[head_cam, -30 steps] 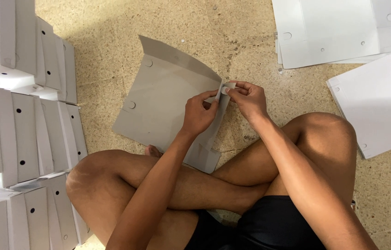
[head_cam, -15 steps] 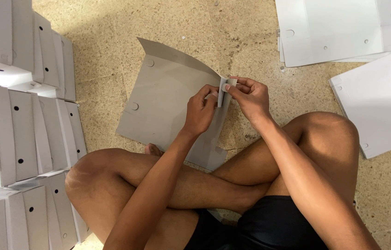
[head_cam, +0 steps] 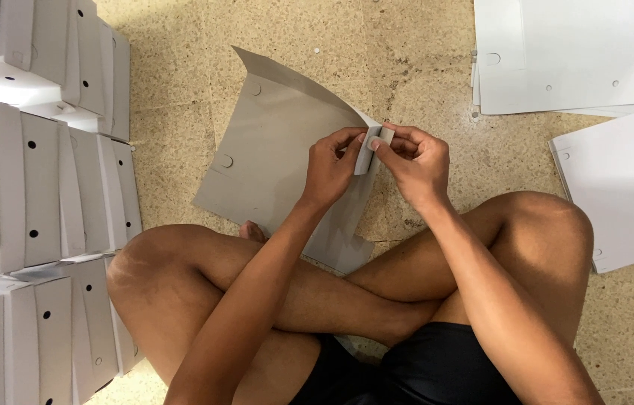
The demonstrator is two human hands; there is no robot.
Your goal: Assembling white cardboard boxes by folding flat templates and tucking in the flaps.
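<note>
Along the left, folded white cardboard boxes [head_cam: 39,187] stand packed side by side on the speckled floor [head_cam: 422,45], round holes facing out. In the middle a flat grey cardboard blank [head_cam: 272,157] curves up off the floor before the person's crossed legs. The left hand [head_cam: 330,169] pinches its small tab [head_cam: 368,152] from one side, and the right hand [head_cam: 416,163] pinches it from the other, likely to crease it. At the right lie loose white unfolded sheets [head_cam: 564,56].

Both forearms reach forward over crossed legs. The left hand [head_cam: 330,171] and right hand [head_cam: 416,162] meet close together, fingers curled, thumbs and fingertips pinching inward toward each other.
</note>
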